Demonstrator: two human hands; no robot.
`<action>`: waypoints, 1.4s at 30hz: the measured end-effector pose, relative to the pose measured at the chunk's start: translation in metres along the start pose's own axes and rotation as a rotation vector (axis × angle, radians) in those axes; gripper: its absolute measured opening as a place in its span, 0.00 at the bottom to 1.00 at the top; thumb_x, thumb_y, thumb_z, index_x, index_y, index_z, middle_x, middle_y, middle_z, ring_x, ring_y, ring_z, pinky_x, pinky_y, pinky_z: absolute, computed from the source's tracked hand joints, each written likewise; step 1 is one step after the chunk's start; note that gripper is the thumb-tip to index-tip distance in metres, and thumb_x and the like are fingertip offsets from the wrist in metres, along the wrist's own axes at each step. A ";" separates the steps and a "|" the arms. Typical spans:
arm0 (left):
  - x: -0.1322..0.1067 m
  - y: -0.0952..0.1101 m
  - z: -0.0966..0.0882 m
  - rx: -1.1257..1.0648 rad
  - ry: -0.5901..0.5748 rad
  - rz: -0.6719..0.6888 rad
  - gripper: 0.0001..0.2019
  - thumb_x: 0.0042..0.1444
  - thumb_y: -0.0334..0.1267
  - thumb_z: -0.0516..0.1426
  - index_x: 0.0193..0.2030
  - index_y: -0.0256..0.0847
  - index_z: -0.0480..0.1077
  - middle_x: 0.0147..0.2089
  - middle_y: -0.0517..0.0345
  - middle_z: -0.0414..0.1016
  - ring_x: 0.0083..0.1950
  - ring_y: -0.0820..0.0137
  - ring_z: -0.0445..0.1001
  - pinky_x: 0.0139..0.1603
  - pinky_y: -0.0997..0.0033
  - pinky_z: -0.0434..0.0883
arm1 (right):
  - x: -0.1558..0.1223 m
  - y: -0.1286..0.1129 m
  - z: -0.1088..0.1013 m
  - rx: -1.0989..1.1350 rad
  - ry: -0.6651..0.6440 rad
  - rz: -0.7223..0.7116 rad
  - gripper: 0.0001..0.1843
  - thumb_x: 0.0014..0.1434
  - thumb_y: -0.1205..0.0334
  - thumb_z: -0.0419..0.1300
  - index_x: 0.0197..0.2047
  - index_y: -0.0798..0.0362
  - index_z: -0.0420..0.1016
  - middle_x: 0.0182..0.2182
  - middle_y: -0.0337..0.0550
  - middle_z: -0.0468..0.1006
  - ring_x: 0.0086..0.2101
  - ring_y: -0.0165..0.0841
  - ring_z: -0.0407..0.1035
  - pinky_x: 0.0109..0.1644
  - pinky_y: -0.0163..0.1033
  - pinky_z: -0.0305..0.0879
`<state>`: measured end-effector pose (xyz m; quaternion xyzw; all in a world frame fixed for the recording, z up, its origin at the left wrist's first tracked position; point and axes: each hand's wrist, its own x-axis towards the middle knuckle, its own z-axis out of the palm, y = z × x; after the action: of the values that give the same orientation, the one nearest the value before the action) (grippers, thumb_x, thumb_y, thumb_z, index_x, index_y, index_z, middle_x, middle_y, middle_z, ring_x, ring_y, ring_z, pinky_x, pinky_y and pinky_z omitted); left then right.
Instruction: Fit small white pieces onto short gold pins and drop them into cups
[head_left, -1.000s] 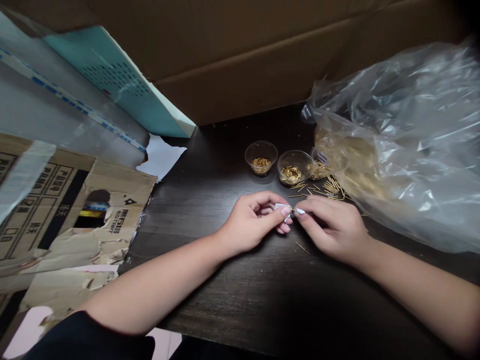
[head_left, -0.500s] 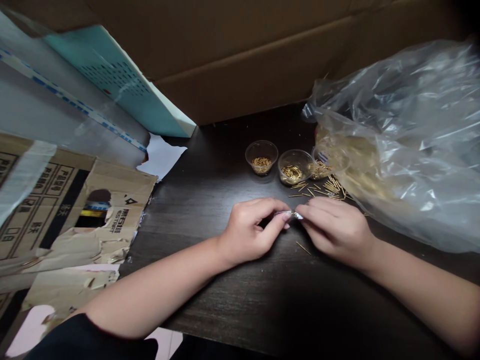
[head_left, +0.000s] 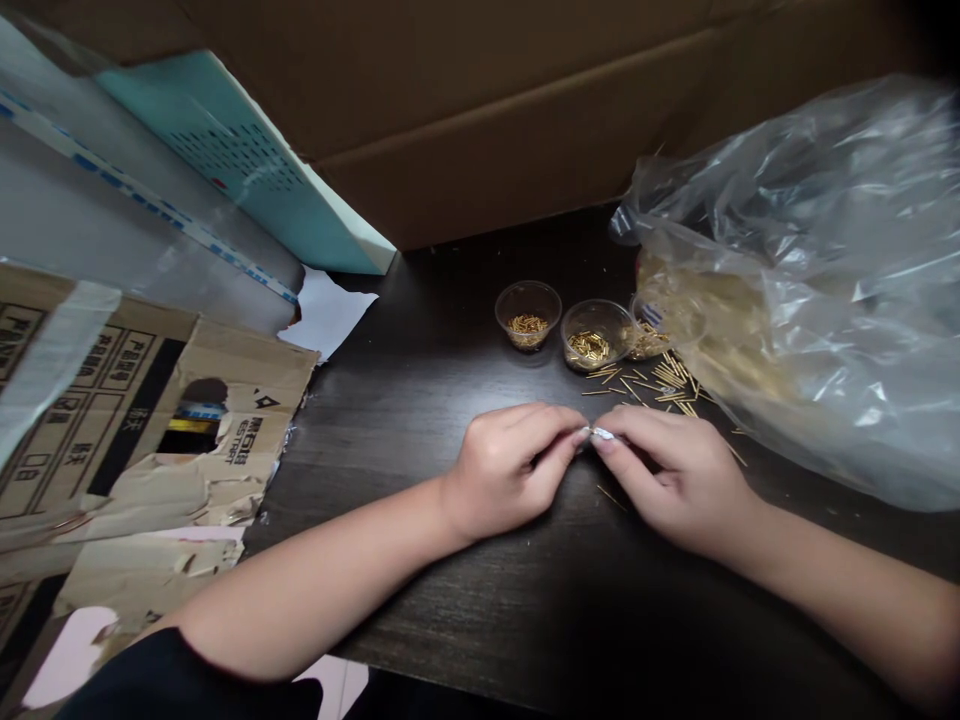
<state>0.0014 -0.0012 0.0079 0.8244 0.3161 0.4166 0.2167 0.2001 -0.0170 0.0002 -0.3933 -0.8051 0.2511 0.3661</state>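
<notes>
We find both hands low over a dark wood-grain table [head_left: 457, 610], meeting at the fingertips just above its surface. The left hand [head_left: 502, 475] and the right hand [head_left: 679, 482] are both closed in a tight pinch on a small white piece [head_left: 602, 434], held between them with a slight metallic glint at its middle (too small to say whether it is paper, foil or something else). The fingers of both hands curl inward, and neither hand touches the table at the fingertips. Ahead of the hands stand two clear plastic cups, the nearer-left cup [head_left: 528, 314] and the next cup [head_left: 596, 334], each holding a small heap of gold-coloured pins. A third clear cup [head_left: 651, 325] sits just beside them, partly behind the edge of a crumpled clear plastic bag [head_left: 814, 270], which holds a large mass of similar pins. Loose pins [head_left: 664, 385] lie scattered on the table between the cups and the right hand, and one stray pin [head_left: 610, 497] lies alone just below the pinch. To the left lies torn, printed cardboard [head_left: 161, 430], with a teal board [head_left: 240, 170] leaning beyond it. A brown cardboard panel [head_left: 450, 120] rises behind the table, and a dark sleeve [head_left: 172, 680] shows at the lower edge of the view.
</notes>
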 end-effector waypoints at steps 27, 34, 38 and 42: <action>0.004 -0.006 -0.002 -0.115 -0.064 -0.021 0.04 0.64 0.30 0.58 0.41 0.36 0.75 0.33 0.55 0.81 0.33 0.74 0.79 0.37 0.75 0.76 | 0.002 0.005 -0.006 -0.029 -0.003 -0.123 0.07 0.67 0.72 0.55 0.39 0.53 0.72 0.28 0.39 0.72 0.28 0.28 0.67 0.33 0.33 0.64; 0.003 -0.007 -0.001 -0.072 -0.071 0.004 0.05 0.64 0.30 0.58 0.42 0.36 0.75 0.34 0.55 0.82 0.32 0.74 0.78 0.36 0.75 0.76 | 0.001 0.009 -0.009 -0.214 -0.002 -0.204 0.06 0.67 0.70 0.55 0.39 0.52 0.72 0.27 0.41 0.72 0.27 0.32 0.66 0.33 0.37 0.65; 0.001 -0.006 0.001 -0.059 -0.045 -0.004 0.05 0.64 0.30 0.58 0.42 0.36 0.75 0.34 0.54 0.82 0.33 0.73 0.79 0.37 0.75 0.77 | -0.001 0.009 -0.012 -0.402 -0.006 -0.334 0.08 0.65 0.72 0.55 0.43 0.54 0.72 0.27 0.43 0.72 0.29 0.35 0.65 0.35 0.40 0.65; 0.000 -0.002 0.002 -0.066 -0.026 -0.027 0.04 0.64 0.30 0.58 0.41 0.36 0.76 0.34 0.55 0.82 0.33 0.74 0.79 0.36 0.76 0.76 | -0.001 0.004 -0.010 -0.368 0.006 -0.284 0.07 0.66 0.72 0.55 0.41 0.53 0.72 0.27 0.43 0.72 0.28 0.34 0.66 0.34 0.39 0.65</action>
<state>0.0024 0.0000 0.0048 0.8178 0.3103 0.4131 0.2535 0.2098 -0.0143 0.0034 -0.3368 -0.8835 0.0449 0.3223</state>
